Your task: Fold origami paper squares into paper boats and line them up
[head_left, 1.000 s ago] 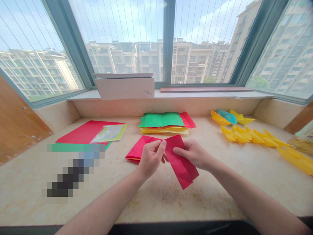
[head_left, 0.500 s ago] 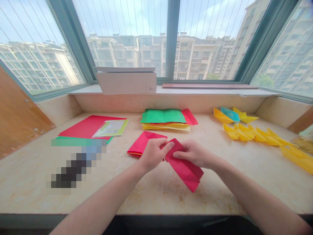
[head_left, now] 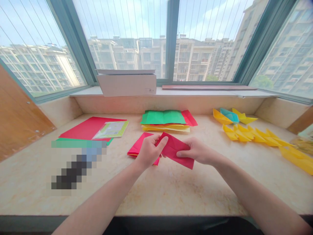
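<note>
A folded red sheet of paper (head_left: pixel 176 149) is held up between my two hands, above the counter. My left hand (head_left: pixel 151 149) pinches its left end, thumb on top and fingers underneath. At its right side my right hand (head_left: pixel 194 150) grips with the thumb across the front; the fingers behind are hidden. Just beyond my left hand lies a stack of folded red paper (head_left: pixel 138 145) with a yellow edge showing, partly covered by that hand.
Behind are creased green sheets (head_left: pixel 163 117) over yellow and red ones. Flat red paper (head_left: pixel 85 128) and a clear packet (head_left: pixel 111 129) lie left, near a blurred-out patch. Yellow paper boats (head_left: pixel 246 133) and a blue paper boat (head_left: pixel 229 115) stand right. A white box (head_left: pixel 127 84) sits on the sill.
The red paper has swung up from a steep downward slant to a flatter one and shows a shorter, wider shape. My hands have shifted only slightly.
</note>
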Available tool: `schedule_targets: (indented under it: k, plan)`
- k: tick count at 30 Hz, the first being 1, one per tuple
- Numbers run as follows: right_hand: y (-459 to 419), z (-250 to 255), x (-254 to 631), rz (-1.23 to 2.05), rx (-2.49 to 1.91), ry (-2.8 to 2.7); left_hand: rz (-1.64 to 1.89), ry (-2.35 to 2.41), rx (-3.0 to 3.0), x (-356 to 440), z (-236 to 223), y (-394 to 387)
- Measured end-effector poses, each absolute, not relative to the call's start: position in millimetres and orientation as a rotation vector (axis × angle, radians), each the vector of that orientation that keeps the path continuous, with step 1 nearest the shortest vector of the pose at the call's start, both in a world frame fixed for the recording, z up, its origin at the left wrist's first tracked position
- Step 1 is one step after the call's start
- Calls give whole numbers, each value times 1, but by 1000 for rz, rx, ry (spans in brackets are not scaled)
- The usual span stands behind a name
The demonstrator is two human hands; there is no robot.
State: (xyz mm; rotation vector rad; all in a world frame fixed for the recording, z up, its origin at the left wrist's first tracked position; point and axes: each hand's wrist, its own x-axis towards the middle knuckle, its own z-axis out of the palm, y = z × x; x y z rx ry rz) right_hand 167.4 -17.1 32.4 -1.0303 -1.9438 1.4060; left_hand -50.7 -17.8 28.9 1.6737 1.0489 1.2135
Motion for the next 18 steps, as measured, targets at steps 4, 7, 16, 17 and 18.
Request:
schedule_targets:
  k: [4, 7, 16, 17, 18]
  plan:
    - [-14, 31, 167, 1305, -1056, -1858, 1356, 1151, 1739, -51, 28, -15]
    - [-8, 27, 167, 1258, -1048, -1644, 1411, 1174, 1597, -52, 27, -12]
    - [-19, 29, 154, 1516, -633, -1599, 1573, 1179, 1258, -55, 30, -7]
    - [-22, 29, 150, 1537, -612, -1638, 1569, 1162, 1237, -54, 30, -8]
    - [-24, 28, 145, 1533, -615, -1659, 1555, 1143, 1222, -53, 31, -9]
